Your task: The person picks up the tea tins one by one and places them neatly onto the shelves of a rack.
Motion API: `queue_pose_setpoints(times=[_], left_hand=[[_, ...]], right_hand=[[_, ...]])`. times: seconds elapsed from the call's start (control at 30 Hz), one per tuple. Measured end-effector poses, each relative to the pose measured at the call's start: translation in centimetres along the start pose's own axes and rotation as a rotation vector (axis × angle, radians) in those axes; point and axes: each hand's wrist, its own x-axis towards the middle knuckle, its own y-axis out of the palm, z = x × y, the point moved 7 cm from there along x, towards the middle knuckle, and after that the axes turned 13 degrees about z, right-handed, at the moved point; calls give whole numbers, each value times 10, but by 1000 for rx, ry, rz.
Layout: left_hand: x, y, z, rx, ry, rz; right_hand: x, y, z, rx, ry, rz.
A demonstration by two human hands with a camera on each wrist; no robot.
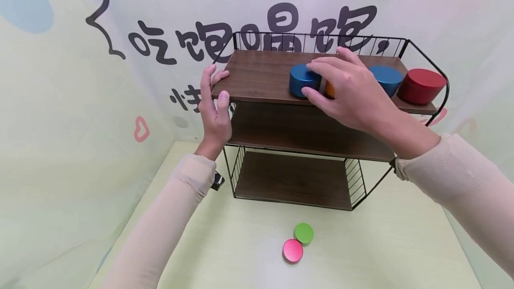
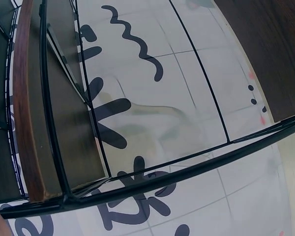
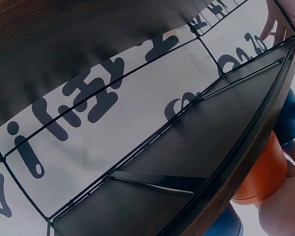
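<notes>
My right hand (image 1: 355,90) reaches over the top board of a dark wood shelf rack (image 1: 257,72), its thumb and fingers pinching a round blue canister (image 1: 301,84). Just beside that canister sits an orange canister (image 3: 263,172), mostly covered by the hand in the head view. A second blue canister (image 1: 387,78) and a red canister (image 1: 421,86) stand farther right on the same board. My left hand (image 1: 217,117) grips the left end of the top board, thumb at the front edge. In the left wrist view, only a sliver of that hand shows.
Below are a middle board (image 1: 289,128) and a bottom board (image 1: 293,179), joined by black wire sides. On the pale table (image 1: 225,244) in front lie a green round piece (image 1: 304,233) and a pink one (image 1: 292,250), touching. A printed curtain (image 1: 160,8) hangs behind.
</notes>
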Motion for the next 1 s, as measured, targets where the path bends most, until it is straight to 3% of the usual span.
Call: queue_pose_setpoints(times=[0.2,0.53,0.77,1.0], left_hand=[[0,0,0,3,4,-3],[0,0,-1,9,6,-6],[-1,0,-1,7,3,-4],[-1,0,-1,14,-5,-3]], right_hand=[[-2,-2,0,-4,4,-12],[-18,-16,4,19,-34,-107],[-37,-24,13,2,-166,-235],[-57,-16,23,35,-269,-325]])
